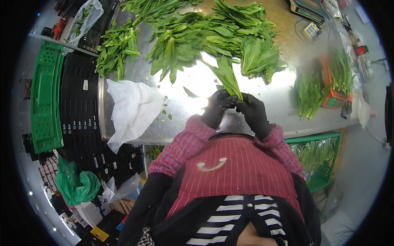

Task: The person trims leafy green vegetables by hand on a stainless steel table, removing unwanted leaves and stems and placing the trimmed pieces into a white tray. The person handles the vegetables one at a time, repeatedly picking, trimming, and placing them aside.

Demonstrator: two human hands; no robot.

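Observation:
A small head of long-leaved lettuce (229, 77) points away from me, its stem end toward my body. My left hand (218, 106), in a black glove, pinches the stem end from the left. Opposite it, my right hand (253, 112), gloved the same way, has its thumb and fingers on that stem end too. The fingers of both hands nearly meet there, and they partly hide the cut base. Just beyond lies a large pile of the same leafy greens (197, 37) on the steel table (274, 101). A loose leaf (190, 92) rests left of my hands.
White cloth-like sheeting (132, 107) hangs over the table's near left edge. Another bunch (118, 49) lies far left. At right, greens lean by an orange scale (335, 97). Below stands a green crate (323, 178) of bagged greens. Stacked black crates (78, 101) flank the table's left.

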